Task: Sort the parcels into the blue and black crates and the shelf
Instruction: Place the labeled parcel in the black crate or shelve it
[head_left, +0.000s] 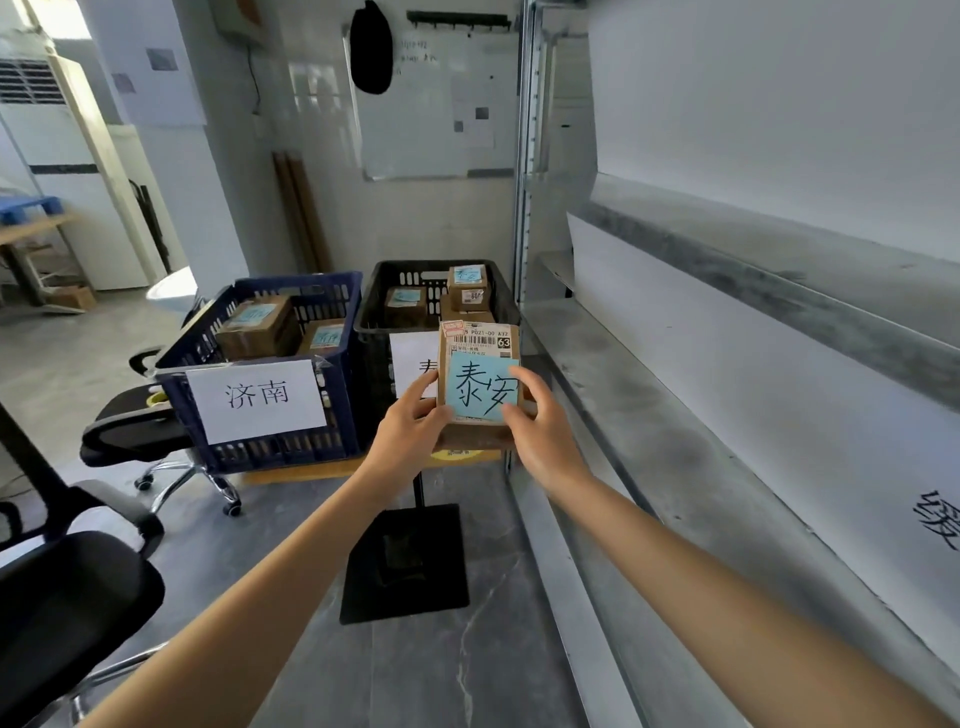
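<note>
A small brown cardboard parcel (477, 345) with a barcode label and a light-blue handwritten note is held upright in front of me. My left hand (408, 434) grips its left edge and my right hand (537, 431) grips its right edge. Behind it on the left stands the blue crate (337, 364) with a white paper sign and two parcels inside. The black crate (376, 306) stands right of it, holding several parcels with blue notes; its white sign is partly hidden by the held parcel. The grey metal shelf (675, 441) runs along the right.
A black office chair (67, 597) is at the lower left and another chair (135, 421) stands beside the blue crate. A black stand base (405, 561) sits on the grey floor under the crates. A whiteboard (436, 104) hangs on the back wall.
</note>
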